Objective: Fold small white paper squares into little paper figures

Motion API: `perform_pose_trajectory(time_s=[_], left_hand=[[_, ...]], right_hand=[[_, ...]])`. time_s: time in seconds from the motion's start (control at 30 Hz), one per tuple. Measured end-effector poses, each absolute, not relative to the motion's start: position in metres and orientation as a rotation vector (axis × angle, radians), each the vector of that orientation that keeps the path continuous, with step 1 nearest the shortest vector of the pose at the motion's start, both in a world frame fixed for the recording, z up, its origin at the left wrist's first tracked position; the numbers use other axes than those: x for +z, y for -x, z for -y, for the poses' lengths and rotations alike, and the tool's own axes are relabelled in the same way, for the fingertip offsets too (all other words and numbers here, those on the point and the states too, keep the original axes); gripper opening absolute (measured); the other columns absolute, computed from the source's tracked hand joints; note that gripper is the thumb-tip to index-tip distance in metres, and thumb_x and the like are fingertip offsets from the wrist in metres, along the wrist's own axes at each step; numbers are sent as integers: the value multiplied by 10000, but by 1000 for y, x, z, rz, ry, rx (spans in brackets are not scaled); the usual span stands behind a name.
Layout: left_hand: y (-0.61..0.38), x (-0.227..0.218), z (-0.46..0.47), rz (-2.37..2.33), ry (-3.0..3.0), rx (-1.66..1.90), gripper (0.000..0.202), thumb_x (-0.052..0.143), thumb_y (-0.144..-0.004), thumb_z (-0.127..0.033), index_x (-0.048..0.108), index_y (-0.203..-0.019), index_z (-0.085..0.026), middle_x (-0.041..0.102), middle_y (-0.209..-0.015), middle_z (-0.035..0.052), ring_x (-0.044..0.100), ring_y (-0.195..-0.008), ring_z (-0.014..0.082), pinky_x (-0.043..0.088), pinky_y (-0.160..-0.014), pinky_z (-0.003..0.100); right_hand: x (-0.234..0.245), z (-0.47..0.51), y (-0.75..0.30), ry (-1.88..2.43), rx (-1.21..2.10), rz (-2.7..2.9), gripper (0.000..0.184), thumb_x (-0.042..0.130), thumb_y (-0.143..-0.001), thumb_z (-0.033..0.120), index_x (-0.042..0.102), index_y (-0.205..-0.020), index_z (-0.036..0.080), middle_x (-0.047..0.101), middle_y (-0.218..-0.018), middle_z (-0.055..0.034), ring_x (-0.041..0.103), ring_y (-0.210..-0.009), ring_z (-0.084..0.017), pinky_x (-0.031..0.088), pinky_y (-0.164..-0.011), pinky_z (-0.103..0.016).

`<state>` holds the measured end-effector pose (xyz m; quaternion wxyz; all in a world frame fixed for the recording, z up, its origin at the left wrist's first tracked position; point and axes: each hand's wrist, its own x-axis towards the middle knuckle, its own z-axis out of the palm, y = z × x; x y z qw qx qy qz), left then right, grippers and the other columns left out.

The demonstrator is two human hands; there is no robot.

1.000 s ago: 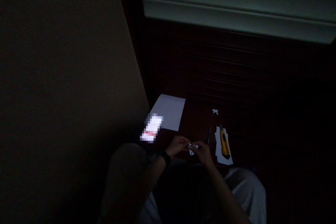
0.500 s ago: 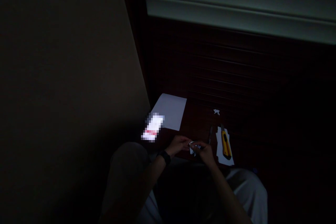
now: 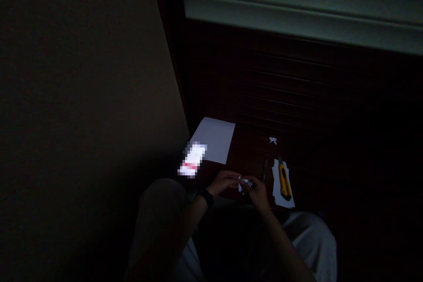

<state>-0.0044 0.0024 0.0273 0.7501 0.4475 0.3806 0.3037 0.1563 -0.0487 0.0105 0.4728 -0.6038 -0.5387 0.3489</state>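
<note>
In the dim head view, a small white piece of cut paper with dark slits or marks sits between my two hands, low over the near edge of the dark table. My left hand, with a dark watch at the wrist, pinches its left side with fingers stretched toward it. My right hand closes on its right side, thumb and fingers together, hiding part of the paper. Just beyond the right hand lies a dark pen-like tool. Right of it, a yellow utility knife rests on white paper pieces.
A white sheet lies at the back left, with a bright blurred phone-like screen at its near corner. Small paper scraps lie at the back right. A wall bounds the left; a slatted dark panel rises behind.
The small paper has turned slightly between my fingers, and my right fingers have shifted a little on it. Everything else stays in place.
</note>
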Motion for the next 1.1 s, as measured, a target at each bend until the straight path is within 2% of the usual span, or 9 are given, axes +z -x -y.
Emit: perform_pose_trajectory(time_s=[0.33, 0.47, 0.6, 0.77, 0.9, 0.97, 1.1], left_hand=[[4, 25, -2, -842, -986, 671, 447, 733, -621, -386, 669, -937, -76, 687, -910, 142, 653, -831, 236, 503, -791, 383], [0, 20, -3, -876, -1010, 710, 455, 736, -600, -424, 669, -880, -72, 688, -834, 120, 656, -766, 225, 522, -733, 378], [-6, 15, -2, -930, -1027, 749, 378, 719, -629, -397, 671, -830, -80, 684, -760, 88, 651, -683, 192, 536, -670, 348], [-11, 11, 1, -1012, -1032, 838, 281, 703, -651, -341, 664, -771, -90, 681, -729, 79, 646, -655, 188, 540, -628, 335], [-15, 6, 2, -1087, -1024, 953, 221, 661, -694, -317, 653, -774, -111, 683, -774, 74, 648, -710, 194, 543, -646, 326], [-16, 4, 1, -1102, -1026, 984, 202, 650, -706, -301, 652, -785, -116, 683, -793, 74, 646, -721, 193, 546, -647, 322], [-16, 1, 2, -1123, -1033, 1017, 196, 623, -734, -287, 650, -825, -116, 681, -833, 81, 645, -727, 190, 551, -635, 316]], right_hand=[[10, 50, -153, 1495, 827, 1331, 269, 582, -744, 436, 670, -832, 197, 679, -813, -39, 599, -728, -192, 445, -665, -277], [10, 50, -154, 1511, 833, 1344, 284, 584, -737, 440, 664, -846, 189, 671, -799, -42, 593, -708, -194, 447, -643, -277], [9, 50, -154, 1494, 814, 1340, 292, 585, -738, 430, 637, -902, 194, 658, -821, -42, 590, -726, -198, 454, -650, -285], [15, 50, -152, 1411, 754, 1311, 415, 638, -707, 391, 563, -1073, 210, 616, -1032, -64, 565, -938, -229, 431, -836, -349], [25, 50, -161, 1305, 890, 1236, 555, 667, -692, 402, 494, -1190, 231, 531, -1216, -73, 502, -1093, -244, 394, -921, -365], [29, 50, -167, 1278, 1032, 1173, 524, 628, -723, 442, 502, -1189, 239, 575, -1158, -70, 544, -1037, -247, 437, -862, -362], [28, 50, -172, 1265, 1208, 1065, 577, 608, -726, 485, 464, -1230, 245, 665, -858, -38, 630, -764, -218, 497, -652, -327]])
